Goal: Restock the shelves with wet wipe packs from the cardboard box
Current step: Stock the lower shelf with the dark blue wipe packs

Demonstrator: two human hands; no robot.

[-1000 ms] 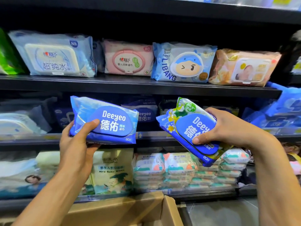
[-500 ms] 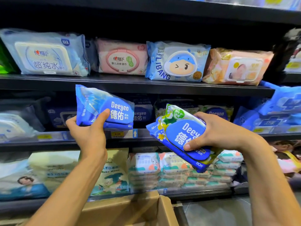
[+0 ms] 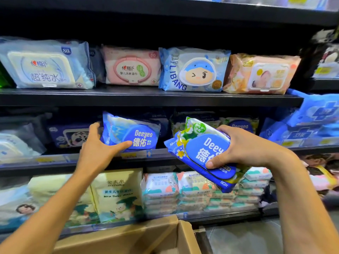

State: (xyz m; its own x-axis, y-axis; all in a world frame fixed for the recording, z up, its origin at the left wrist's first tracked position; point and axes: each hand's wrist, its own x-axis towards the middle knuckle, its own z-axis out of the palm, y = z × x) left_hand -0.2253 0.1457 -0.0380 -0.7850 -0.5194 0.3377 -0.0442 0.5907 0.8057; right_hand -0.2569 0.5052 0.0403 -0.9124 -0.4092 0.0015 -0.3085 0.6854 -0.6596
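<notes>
A blue Deeyeo wet wipe pack (image 3: 135, 132) stands on the middle shelf (image 3: 55, 160), label facing out. My left hand (image 3: 97, 149) grips its left end, with the thumb across the lower front and the fingers round the left edge. My right hand (image 3: 244, 145) holds a blue and green flower-printed Deeyeo pack (image 3: 198, 149) tilted in the air in front of the same shelf, thumb on its blue lid. A second lid edge shows beneath it. The open cardboard box (image 3: 146, 235) sits at the bottom, its inside hidden.
The top shelf (image 3: 146, 98) carries several wipe packs, among them a LIBANG pack (image 3: 192, 70). More flower-printed Deeyeo packs (image 3: 240, 125) sit behind my right hand. The bottom shelf holds stacked small packs (image 3: 183, 191) and yellow baby wipes (image 3: 117, 195). Grey floor (image 3: 247, 239) lies at the lower right.
My left hand has carried the blue pack up and right and set it on the middle shelf. My right hand with the flowered pack has barely moved.
</notes>
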